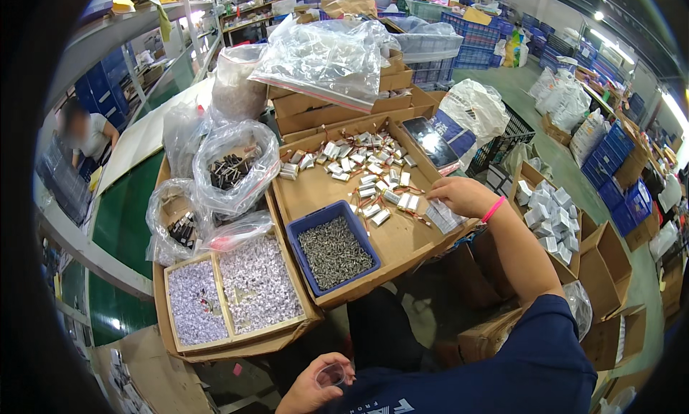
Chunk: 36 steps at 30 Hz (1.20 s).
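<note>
Left hand (310, 387) grasps clear cup (330, 375); right hand (463, 196) at pale sheet (445, 217), can't tell if gripping; batteries (381, 217) just left.

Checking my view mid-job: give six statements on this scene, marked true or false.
1. The left grip holds a small clear plastic cup. True.
2. The blue bin holds small metal parts. True.
3. The right grip is inside the blue bin. False: it is at the right side of the cardboard tray.
4. A pink wristband is worn on the left. False: on the right.
5. The cream tray has two compartments. True.
6. The wired battery cells lie in the cream tray. False: they lie in the cardboard tray.
</note>
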Available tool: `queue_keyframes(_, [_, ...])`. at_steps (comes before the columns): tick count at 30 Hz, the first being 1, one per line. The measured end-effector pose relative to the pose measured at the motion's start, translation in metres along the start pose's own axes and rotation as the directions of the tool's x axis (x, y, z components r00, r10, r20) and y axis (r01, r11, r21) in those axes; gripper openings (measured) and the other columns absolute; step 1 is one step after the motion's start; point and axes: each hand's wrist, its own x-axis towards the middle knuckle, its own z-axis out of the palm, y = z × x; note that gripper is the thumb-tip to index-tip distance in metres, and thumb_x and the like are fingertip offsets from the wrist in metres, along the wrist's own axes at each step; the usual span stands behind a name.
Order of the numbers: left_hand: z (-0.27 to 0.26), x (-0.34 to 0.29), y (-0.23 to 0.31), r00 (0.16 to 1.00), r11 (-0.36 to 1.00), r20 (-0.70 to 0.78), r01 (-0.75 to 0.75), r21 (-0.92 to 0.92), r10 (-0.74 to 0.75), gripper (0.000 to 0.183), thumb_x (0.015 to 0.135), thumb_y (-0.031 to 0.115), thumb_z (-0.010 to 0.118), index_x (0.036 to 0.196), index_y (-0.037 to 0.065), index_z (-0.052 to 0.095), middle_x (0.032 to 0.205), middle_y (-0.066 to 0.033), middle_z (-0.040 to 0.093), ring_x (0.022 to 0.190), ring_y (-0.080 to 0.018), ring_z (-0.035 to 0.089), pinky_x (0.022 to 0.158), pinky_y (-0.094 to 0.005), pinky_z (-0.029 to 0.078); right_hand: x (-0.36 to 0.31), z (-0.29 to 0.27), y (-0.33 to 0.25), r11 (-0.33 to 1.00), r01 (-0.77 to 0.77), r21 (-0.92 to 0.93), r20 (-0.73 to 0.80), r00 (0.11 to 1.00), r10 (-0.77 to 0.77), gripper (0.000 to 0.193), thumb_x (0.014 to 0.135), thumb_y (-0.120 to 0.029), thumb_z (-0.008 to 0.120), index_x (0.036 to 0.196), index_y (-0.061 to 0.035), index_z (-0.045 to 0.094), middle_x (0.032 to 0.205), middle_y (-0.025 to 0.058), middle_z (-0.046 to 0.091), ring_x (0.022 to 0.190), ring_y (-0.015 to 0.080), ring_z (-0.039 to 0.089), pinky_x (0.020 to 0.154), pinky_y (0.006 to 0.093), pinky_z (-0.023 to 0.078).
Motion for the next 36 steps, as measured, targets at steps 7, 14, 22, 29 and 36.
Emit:
queue_keyframes(7, [-0.008,-0.003,0.0,0.981,0.981,-0.001,-0.192,0.034,0.192,0.054,0.081,0.032,0.072,0.12,0.002,0.048,0.103,-0.0087,0.058,0.088,-0.0168,0.058,0.076,-0.029,0.048,-0.019,-0.012,0.0,0.98,0.106,0.169,-0.197,0.978,-0.072,0.016,0.08,-0.016,0.064,0.092,-0.0076,0.069,0.098,0.0058,0.066,0.097,0.0247,0.059,0.088,0.0348,0.045])
queue_keyframes(14, [-0.019,-0.01,0.012,0.995,0.986,-0.048,-0.095,-0.136,0.09,0.068,0.069,0.023,0.082,0.122,0.001,0.045,0.105,-0.0087,0.055,0.094,-0.0184,0.054,0.086,-0.0312,0.043,-0.02,-0.055,-0.045,0.956,0.253,0.147,-0.221,0.951,-0.217,0.01,0.08,-0.015,0.066,0.086,-0.0076,0.068,0.111,0.0083,0.063,0.109,0.0287,0.053,0.093,0.0376,0.041])
queue_keyframes(22, [-0.024,-0.023,0.031,0.993,0.994,-0.083,-0.093,-0.063,0.088,0.076,0.06,0.024,0.088,0.121,0.003,0.048,0.103,-0.0061,0.057,0.092,-0.015,0.054,0.082,-0.0282,0.044,0.005,-0.023,-0.203,0.473,0.505,0.722,-0.405,0.863,-0.304,0.016,0.081,0.007,0.061,0.094,0.0002,0.066,0.089,0.0096,0.069,0.084,0.0176,0.066,0.074,0.0274,0.052])
queue_keyframes(29, [-0.03,-0.053,0.045,0.99,0.991,-0.063,-0.13,-0.008,0.13,0.076,0.064,0.024,0.086,0.125,0.005,0.045,0.105,-0.0037,0.052,0.09,-0.0112,0.05,0.079,-0.025,0.043,0.024,0.016,-0.297,0.098,0.583,0.807,-0.441,0.703,-0.558,0.011,0.08,0.003,0.065,0.089,-0.0018,0.067,0.088,0.0116,0.069,0.084,0.0231,0.068,0.073,0.0294,0.054])
queue_keyframes(36, [-0.033,-0.063,0.037,0.971,0.973,-0.078,-0.219,0.076,0.225,0.071,0.08,0.028,0.073,0.135,0.005,0.034,0.109,-0.0058,0.051,0.096,-0.0135,0.051,0.087,-0.0274,0.043,0.039,0.005,-0.316,0.237,0.724,0.648,-0.277,0.514,-0.812,0.014,0.08,-0.003,0.061,0.093,-0.0048,0.065,0.084,0.0074,0.065,0.078,0.0263,0.064,0.067,0.0333,0.053])
